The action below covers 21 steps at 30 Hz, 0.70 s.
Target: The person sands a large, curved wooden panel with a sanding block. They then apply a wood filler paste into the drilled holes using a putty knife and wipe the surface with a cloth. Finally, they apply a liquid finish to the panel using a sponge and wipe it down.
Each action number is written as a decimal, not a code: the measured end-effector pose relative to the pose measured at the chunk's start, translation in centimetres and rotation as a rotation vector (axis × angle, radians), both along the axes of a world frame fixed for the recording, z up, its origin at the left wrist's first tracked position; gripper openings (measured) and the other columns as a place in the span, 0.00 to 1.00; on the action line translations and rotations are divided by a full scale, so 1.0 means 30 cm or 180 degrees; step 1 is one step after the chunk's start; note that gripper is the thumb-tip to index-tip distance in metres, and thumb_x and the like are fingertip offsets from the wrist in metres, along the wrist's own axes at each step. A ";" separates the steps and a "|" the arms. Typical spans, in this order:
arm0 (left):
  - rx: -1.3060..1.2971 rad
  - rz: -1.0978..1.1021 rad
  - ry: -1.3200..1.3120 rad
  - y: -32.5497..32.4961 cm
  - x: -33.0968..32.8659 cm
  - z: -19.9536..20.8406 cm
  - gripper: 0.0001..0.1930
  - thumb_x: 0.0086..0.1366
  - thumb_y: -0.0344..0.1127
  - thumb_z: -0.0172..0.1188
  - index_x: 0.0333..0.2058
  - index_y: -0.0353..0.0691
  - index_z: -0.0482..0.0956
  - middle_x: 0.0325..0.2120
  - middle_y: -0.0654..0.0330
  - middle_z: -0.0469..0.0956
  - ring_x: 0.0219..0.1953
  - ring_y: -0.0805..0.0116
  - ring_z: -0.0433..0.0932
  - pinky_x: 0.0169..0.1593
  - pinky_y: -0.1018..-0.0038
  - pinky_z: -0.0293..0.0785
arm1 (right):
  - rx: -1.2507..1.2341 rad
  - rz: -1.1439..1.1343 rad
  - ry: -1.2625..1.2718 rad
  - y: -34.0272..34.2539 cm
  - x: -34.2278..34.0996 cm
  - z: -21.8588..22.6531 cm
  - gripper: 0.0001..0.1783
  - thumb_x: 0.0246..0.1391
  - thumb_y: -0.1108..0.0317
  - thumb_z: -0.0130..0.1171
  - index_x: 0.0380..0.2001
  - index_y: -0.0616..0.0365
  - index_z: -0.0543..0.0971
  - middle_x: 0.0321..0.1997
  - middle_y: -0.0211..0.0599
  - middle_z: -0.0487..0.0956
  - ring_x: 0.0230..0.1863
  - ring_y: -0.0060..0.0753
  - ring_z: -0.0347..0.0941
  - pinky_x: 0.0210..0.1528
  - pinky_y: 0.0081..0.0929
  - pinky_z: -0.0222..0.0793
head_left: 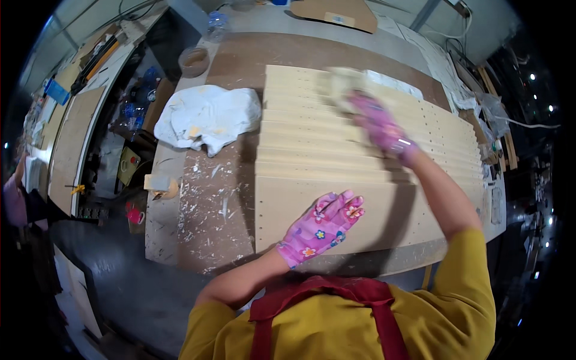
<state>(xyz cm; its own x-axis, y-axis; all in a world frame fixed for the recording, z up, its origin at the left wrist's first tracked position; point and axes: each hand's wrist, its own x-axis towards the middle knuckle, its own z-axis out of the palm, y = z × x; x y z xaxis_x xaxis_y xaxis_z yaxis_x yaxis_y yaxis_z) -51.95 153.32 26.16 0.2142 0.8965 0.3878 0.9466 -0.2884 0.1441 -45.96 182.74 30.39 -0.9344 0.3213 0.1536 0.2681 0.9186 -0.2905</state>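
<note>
Several pale wooden boards [336, 207] with small holes along their ends lie overlapped in a stepped stack on the worktable. Over the nearest board rests my left hand [324, 227], in a pink flowered glove, fingers stretched out and holding nothing. My right hand [379, 125], gloved alike and smeared by motion, is at the far boards, gripping a pale cream rag [345, 84]. The rag is blurred too and lies against the board surface. Just beyond it sits a white flat block or packet [393, 84], partly hidden by the hand.
A crumpled white cloth [207, 117] lies left of the boards on the paint-spotted brown tabletop [210, 210]. Behind it stand a plastic tub [194, 62] and a clear bottle [218, 25]. A small block on a round container [162, 186] is at the left edge. Cardboard [336, 13] lies at the back.
</note>
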 end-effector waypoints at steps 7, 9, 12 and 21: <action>-0.0389 -0.0004 0.0017 0.012 -0.006 0.008 0.27 0.61 0.46 0.52 0.61 0.57 0.68 0.65 0.66 0.61 0.67 0.65 0.57 0.63 0.62 0.60 | 0.0190 0.0957 0.0629 -0.246 -0.447 -0.031 0.24 0.61 0.63 0.47 0.61 0.48 0.70 0.62 0.42 0.72 0.60 0.45 0.69 0.66 0.44 0.55; -0.0152 0.0198 0.0223 0.000 -0.003 0.004 0.27 0.64 0.48 0.50 0.63 0.59 0.66 0.66 0.69 0.60 0.69 0.66 0.55 0.65 0.62 0.57 | -0.1635 0.0269 0.0659 -0.094 -0.186 -0.064 0.27 0.60 0.54 0.52 0.60 0.49 0.70 0.58 0.40 0.74 0.57 0.37 0.70 0.51 0.40 0.68; -0.0146 0.0227 0.0447 0.009 0.019 0.014 0.27 0.65 0.50 0.47 0.64 0.61 0.65 0.67 0.70 0.58 0.70 0.66 0.51 0.67 0.63 0.52 | -0.2383 -0.1590 0.0360 0.082 0.357 0.070 0.31 0.57 0.48 0.56 0.60 0.53 0.70 0.59 0.39 0.72 0.58 0.33 0.67 0.49 0.38 0.72; -0.0356 0.0147 0.0371 0.018 0.029 0.003 0.27 0.62 0.52 0.52 0.61 0.59 0.69 0.65 0.67 0.61 0.69 0.62 0.54 0.66 0.56 0.53 | 0.0175 0.0019 0.0585 -0.030 -0.006 -0.099 0.28 0.59 0.59 0.52 0.62 0.53 0.68 0.66 0.43 0.67 0.65 0.44 0.62 0.72 0.40 0.44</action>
